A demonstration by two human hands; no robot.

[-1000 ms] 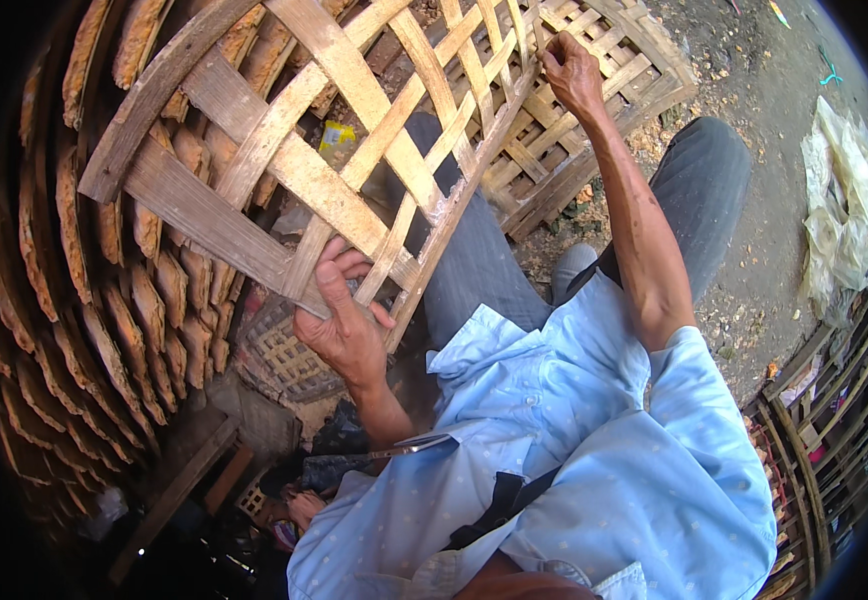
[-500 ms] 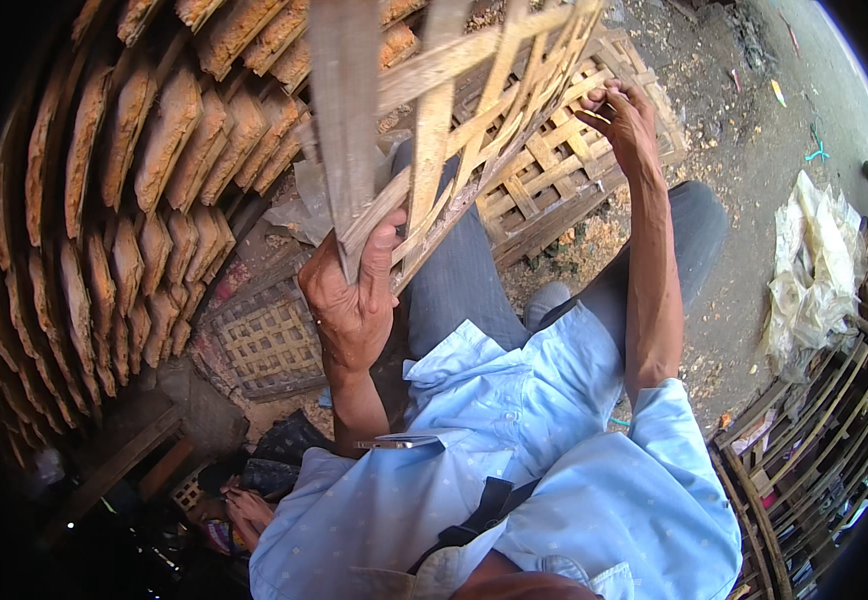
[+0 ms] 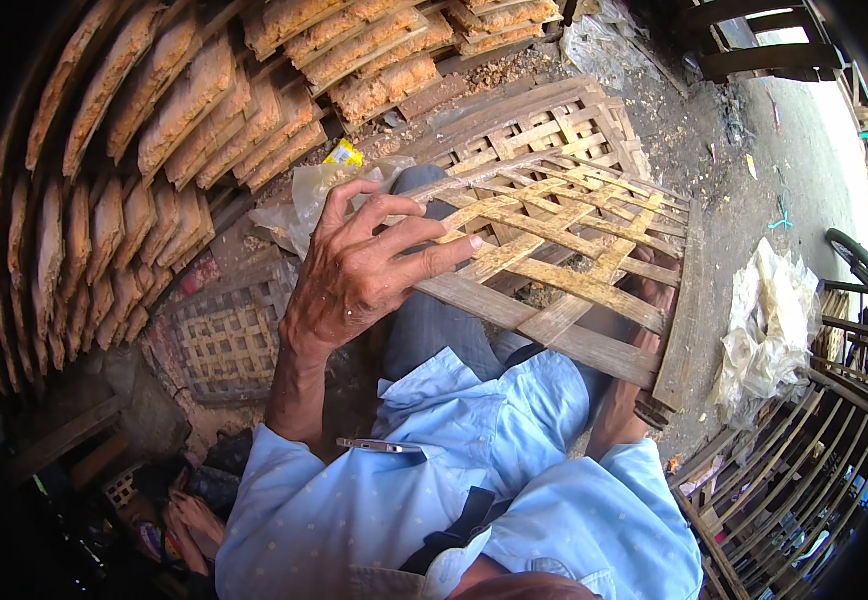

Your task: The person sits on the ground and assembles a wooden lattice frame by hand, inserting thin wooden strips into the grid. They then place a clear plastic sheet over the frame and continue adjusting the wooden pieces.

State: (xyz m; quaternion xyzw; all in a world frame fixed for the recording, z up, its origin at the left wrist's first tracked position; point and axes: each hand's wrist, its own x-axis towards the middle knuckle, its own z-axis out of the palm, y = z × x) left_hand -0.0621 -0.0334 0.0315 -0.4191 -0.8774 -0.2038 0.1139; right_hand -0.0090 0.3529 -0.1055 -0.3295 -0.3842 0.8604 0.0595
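A woven bamboo lattice tray [image 3: 594,235] with a wooden edge is held up tilted above my lap. My left hand [image 3: 354,265] is at its left end, back of the hand up. The fingers are spread, with one fingertip over the lattice strips and others beside the edge. On the tray's right side, my right hand [image 3: 651,290] grips from behind; the slats and edge board partly hide its fingers. Beyond the held tray, another lattice tray [image 3: 544,130] lies near my knees.
Stacked boards with an orange, crumbly layer [image 3: 194,110] fill the left and far side. A lattice panel [image 3: 229,340] lies left of my legs. Crumpled clear plastic [image 3: 769,310] and a slatted rack [image 3: 784,480] are at right. Another person's hands [image 3: 194,525] show lower left.
The lattice tray has turned from steeply upright to a flatter tilt and moved right. My left hand has loosened from its corner and spread its fingers; my right hand has gone behind the right edge.
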